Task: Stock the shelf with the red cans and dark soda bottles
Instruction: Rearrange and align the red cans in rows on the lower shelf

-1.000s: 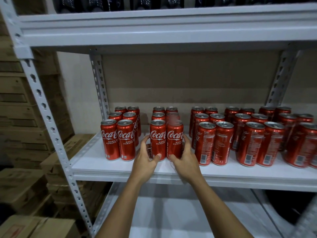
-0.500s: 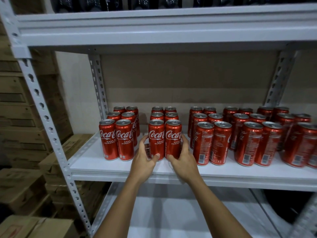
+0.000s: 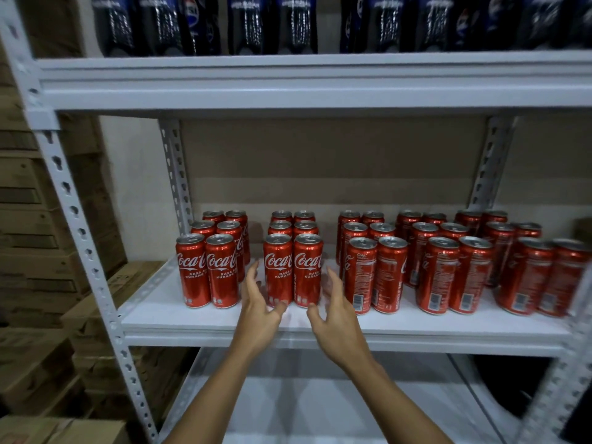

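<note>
Cans fill the middle shelf [image 3: 198, 318] in double-file blocks, and the hands sit at the front of the second block from the left [image 3: 293, 257]. The left hand [image 3: 259, 310] is at the left flank of its front pair, the right hand [image 3: 336, 315] at the right flank; both have fingers spread and loosely curved, holding nothing. Whether any fingertip touches a can is hard to tell; they look just clear of the metal.

The step in hand appears to be squaring up this block, and it looks almost finished: the two front cans stand upright, side by side, logos forward. To do it well, press evenly from both sides with flat fingers low on the cans, so that nothing tips, and keep the gap to the leftmost block [image 3: 208, 270] on one side and the turned-label cans [image 3: 374, 274] on the other. Those cans to the right show barcodes and small print, not logos, so they probably want turning next.

Dark soda bottles [image 3: 205, 24] already stand in a row on the shelf above.
</note>
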